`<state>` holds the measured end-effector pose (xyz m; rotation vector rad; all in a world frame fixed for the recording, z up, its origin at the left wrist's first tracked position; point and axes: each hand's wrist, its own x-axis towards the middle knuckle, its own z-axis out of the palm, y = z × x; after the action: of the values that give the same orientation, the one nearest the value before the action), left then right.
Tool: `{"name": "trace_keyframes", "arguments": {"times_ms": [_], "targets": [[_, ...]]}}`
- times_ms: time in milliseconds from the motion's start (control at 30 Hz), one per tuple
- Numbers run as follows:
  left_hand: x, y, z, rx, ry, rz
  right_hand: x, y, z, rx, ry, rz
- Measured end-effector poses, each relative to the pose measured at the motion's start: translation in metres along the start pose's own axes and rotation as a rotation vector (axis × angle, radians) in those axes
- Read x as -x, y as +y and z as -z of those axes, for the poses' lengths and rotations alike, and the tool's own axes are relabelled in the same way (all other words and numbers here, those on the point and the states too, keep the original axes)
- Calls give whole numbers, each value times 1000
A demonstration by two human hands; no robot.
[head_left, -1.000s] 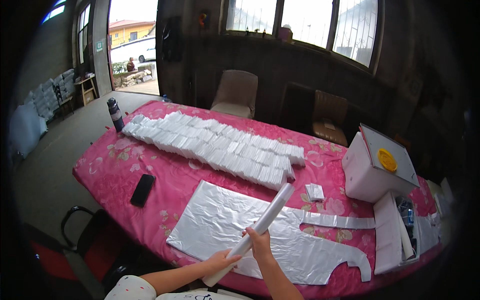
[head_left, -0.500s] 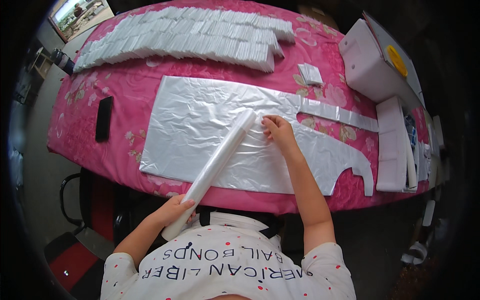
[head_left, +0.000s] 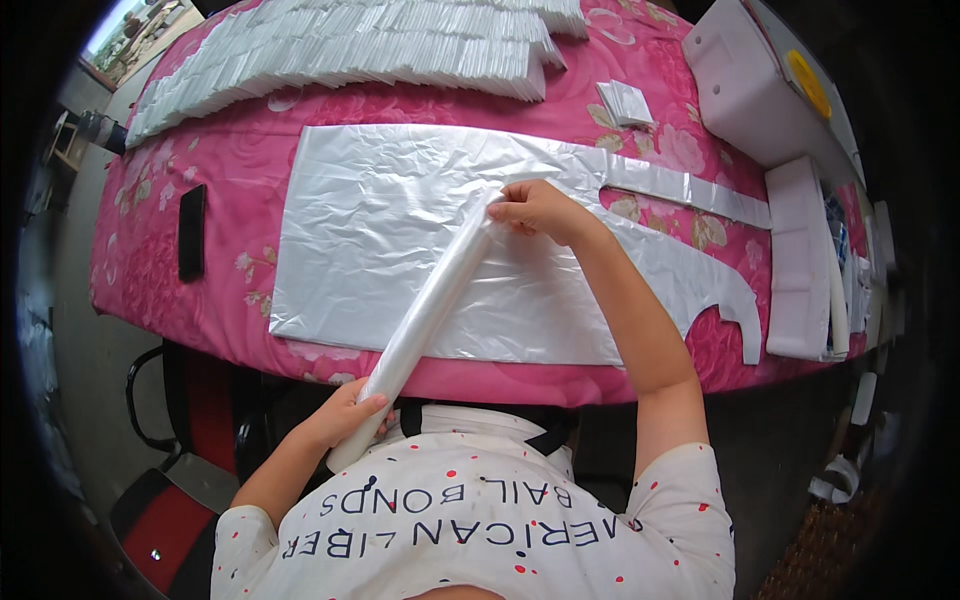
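A long roll of thin, whitish plastic film (head_left: 425, 305) slants up from my body toward the middle of the table. Its lower end is wrapped by the fingers of my left hand (head_left: 352, 412). At the upper end, my right hand (head_left: 540, 212) pinches the film edge between thumb and fingers. Under the roll lies a flat stack of silvery-white plastic sheets (head_left: 360, 215), cut in an apron-like outline with a long strap and a curved hook shape at its right end.
Long rows of small folded white packets (head_left: 350, 60) cover the far left of the pink flowered tablecloth (head_left: 130, 260). A few more packets (head_left: 625, 104) lie right of them. A black phone (head_left: 191, 233) rests at left; white foam boxes (head_left: 740, 90) stand at right. Red-black chairs (head_left: 165, 525) are lower left.
My right hand has moved left onto the roll's upper end and closed on it; before, it was just beside it. My left hand keeps its hold. The whole view has shifted slightly.
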<state>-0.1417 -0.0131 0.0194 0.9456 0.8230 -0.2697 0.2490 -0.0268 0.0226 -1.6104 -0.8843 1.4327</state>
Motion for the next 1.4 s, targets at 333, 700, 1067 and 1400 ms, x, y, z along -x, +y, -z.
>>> {"name": "trace_keyframes", "arguments": {"times_ms": [333,700,1067,1400], "targets": [[22,-7,13,-146,3,114,2,24,88,532,620,170],[1,79,4,-1041,-148,-148,9,37,114,308,581,309],[-101,95,-51,-1590,-228,-1406,-26,10,59,360,280,217],[-98,58,-52,-1736,-147,-1022,-18,-11,61,229,395,105]]}}
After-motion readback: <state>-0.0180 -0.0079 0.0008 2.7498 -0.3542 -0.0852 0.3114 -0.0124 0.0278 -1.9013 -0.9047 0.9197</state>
